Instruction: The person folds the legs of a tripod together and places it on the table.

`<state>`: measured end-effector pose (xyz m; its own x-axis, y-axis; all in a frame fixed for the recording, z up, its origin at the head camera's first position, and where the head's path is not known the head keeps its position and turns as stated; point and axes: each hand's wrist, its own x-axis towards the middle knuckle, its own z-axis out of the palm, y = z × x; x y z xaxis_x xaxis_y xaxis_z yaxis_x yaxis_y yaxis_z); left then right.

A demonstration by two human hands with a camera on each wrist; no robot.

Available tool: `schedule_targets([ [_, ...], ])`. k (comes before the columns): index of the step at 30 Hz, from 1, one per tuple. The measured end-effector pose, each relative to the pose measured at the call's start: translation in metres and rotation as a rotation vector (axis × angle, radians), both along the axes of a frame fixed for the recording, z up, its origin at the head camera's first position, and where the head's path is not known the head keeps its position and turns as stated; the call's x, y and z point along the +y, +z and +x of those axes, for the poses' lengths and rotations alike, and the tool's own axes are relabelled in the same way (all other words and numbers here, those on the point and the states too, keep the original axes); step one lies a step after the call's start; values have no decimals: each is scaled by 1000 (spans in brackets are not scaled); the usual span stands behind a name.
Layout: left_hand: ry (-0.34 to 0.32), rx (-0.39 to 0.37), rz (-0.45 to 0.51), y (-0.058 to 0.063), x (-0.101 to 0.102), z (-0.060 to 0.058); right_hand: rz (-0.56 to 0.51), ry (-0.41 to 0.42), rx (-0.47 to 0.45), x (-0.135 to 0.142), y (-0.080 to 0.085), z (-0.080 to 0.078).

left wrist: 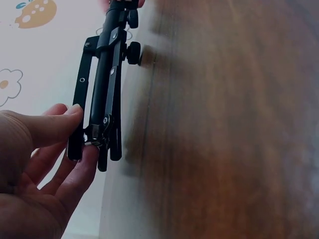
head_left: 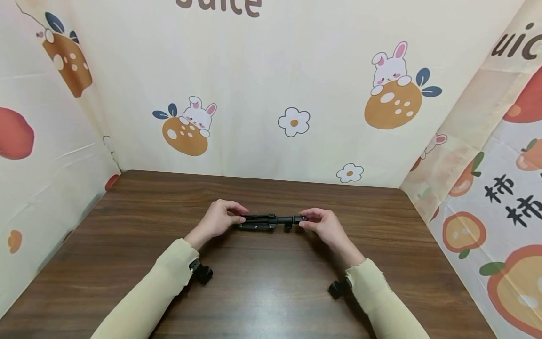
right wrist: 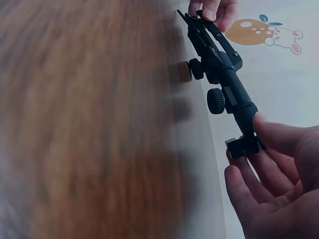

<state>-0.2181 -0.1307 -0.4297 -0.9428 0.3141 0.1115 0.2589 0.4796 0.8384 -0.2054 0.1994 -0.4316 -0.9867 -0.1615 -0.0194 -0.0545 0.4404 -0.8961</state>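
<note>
A small black folding tripod is held sideways between both hands, low over the table, its legs folded along the centre tube. My left hand pinches the leg end; in the left wrist view the thumb lies on one leg and fingers reach underneath. At the opposite end, my right hand grips the mounting head between thumb and fingers. Two round knobs stick out from the side of the tube, the larger knob nearer the right hand.
The brown wood-grain table stretches out below both arms. Behind it hangs a cream curtain printed with rabbits, fruit and flowers, with more printed cloth at left and right. Each wrist wears a small black camera.
</note>
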Motion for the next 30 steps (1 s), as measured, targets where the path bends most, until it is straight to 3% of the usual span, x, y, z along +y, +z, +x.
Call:
schedule_targets([
  [7, -10, -2, -3, 2, -1, -1, -78, 57, 25, -1, 11, 4],
  [11, -18, -13, 4, 5, -4, 0, -122, 48, 30, 3, 4, 0],
  [18, -13, -15, 71, 12, -8, 3, -181, 43, 29, 5, 8, 1],
  [26, 26, 3, 144, 20, -15, 8, -146, 36, 92, 11, 16, 6],
  [30, 43, 83, 134, 23, -23, 13, -109, 26, 108, 14, 22, 12],
])
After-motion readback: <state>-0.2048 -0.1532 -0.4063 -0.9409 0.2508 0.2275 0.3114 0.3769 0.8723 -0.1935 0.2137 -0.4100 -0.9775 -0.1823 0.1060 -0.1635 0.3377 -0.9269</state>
